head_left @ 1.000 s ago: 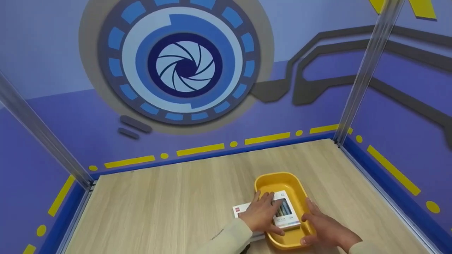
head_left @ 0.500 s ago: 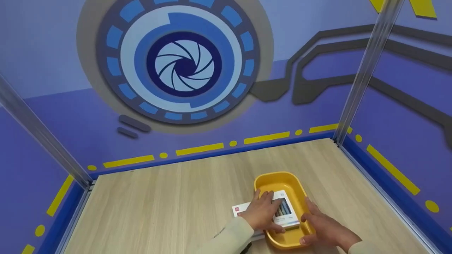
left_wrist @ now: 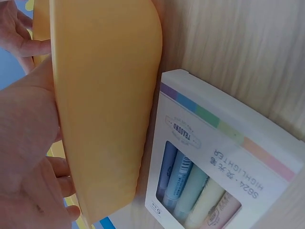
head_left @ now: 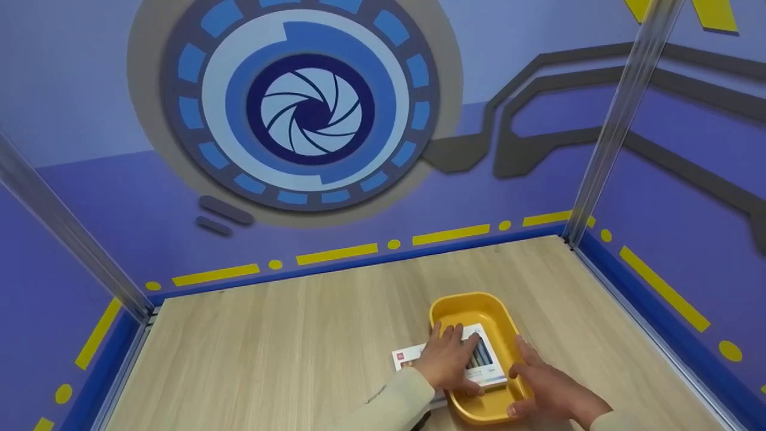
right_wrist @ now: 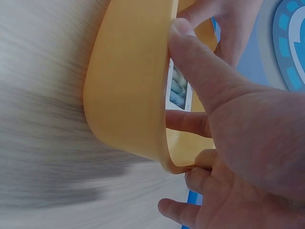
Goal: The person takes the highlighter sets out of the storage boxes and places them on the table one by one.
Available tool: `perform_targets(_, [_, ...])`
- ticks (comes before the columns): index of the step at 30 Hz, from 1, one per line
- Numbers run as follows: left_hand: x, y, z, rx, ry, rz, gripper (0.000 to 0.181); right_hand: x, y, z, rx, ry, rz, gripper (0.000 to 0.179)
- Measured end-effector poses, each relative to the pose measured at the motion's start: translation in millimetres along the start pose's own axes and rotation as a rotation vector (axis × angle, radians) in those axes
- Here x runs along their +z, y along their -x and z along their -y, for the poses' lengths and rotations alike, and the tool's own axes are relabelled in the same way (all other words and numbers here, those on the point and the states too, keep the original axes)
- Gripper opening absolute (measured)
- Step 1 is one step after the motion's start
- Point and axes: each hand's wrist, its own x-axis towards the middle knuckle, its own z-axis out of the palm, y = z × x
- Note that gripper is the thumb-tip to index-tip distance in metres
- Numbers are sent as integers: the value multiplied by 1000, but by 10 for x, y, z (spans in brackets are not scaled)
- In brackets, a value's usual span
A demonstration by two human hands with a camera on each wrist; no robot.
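A yellow rectangular tray stands on the table with a white box of highlighters inside it. My left hand lies spread over the left part of that box, reaching across the tray's rim, with the thumb near the box's lower edge. My right hand grips the tray's right side; in the right wrist view its thumb rests at the rim and one finger reaches inside. Another white highlighter box lies on the table against the tray's left side, partly under my left forearm in the head view.
The wooden table extends left and behind the tray. Blue and purple printed panels enclose it at the back and sides, with metal posts at the corners.
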Motion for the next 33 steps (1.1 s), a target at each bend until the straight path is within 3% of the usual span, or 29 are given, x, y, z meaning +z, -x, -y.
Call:
perform_targets(8, [26,-22,-38,-14,-91,-24,97,18,17,-12,-13,-17,-6,53])
perform_targets(22, [51,-96,-25,-34,-75,1,99,-4,-9,19,68,-45,17,54])
perform_targets(33, [59,-97,-21,-20,-73,-4,107,8,15,7,-3,-21,-8,51])
